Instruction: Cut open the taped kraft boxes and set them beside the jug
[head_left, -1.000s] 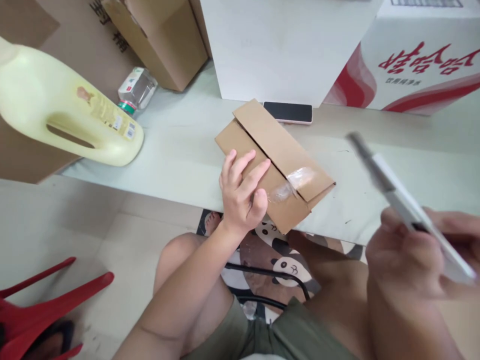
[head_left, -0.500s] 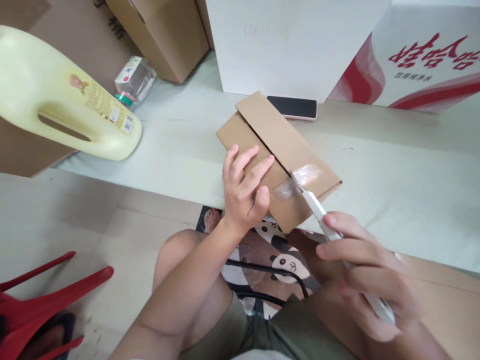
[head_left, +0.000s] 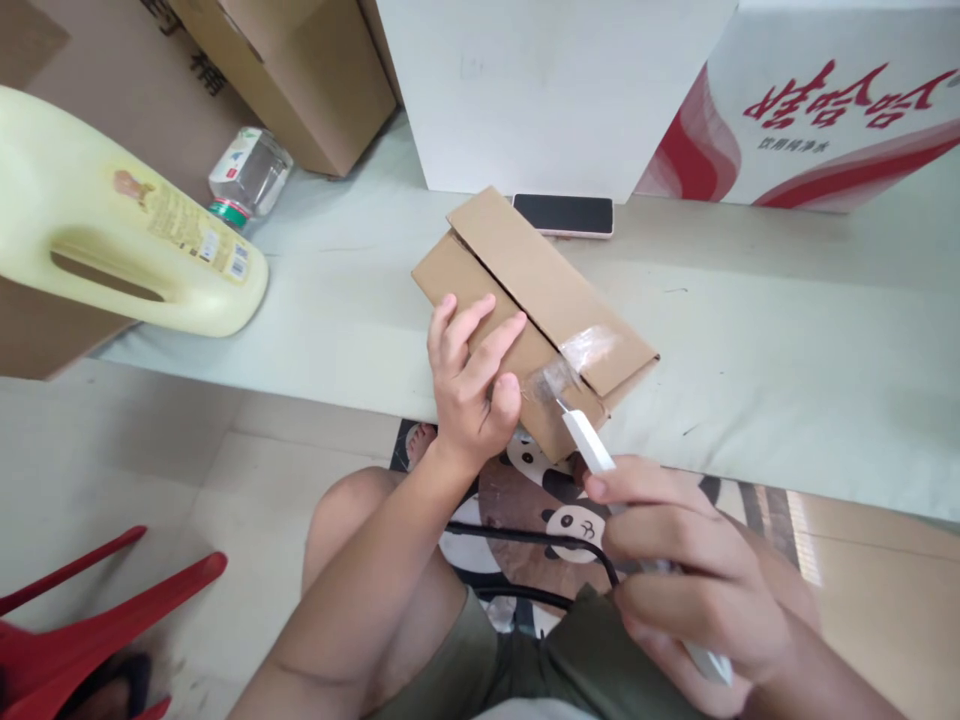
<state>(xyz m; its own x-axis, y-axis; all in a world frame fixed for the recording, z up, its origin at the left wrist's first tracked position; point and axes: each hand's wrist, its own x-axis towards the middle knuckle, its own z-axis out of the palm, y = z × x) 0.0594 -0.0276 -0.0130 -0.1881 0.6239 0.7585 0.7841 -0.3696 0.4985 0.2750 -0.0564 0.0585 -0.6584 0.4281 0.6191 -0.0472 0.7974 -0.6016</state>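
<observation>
A small brown cardboard box (head_left: 555, 290) lies at an angle near the table's front edge, one corner jutting over it. A dark gap runs between its two top flaps, and clear tape (head_left: 589, 348) crosses near the right end. My left hand (head_left: 476, 385) rests on the near flap, fingers spread and pressing on the cardboard. In my right hand (head_left: 690, 560) is a white utility knife (head_left: 589, 440), fingers wrapped round its handle. Its blade tip is at the tape on the near flap, just short of the gap.
A yellow jug (head_left: 150, 220) and a clear plastic bottle (head_left: 255, 175) lie at the left. Behind the box are a phone (head_left: 566, 214), a white carton (head_left: 525, 100) and a red-and-white carton (head_left: 810, 130). A red plastic chair (head_left: 97, 620) stands on the floor at lower left.
The knife has moved left and toward me, its tip going from the gap to the tape on the near flap. My left hand still rests on the box. The whole view has shifted slightly.
</observation>
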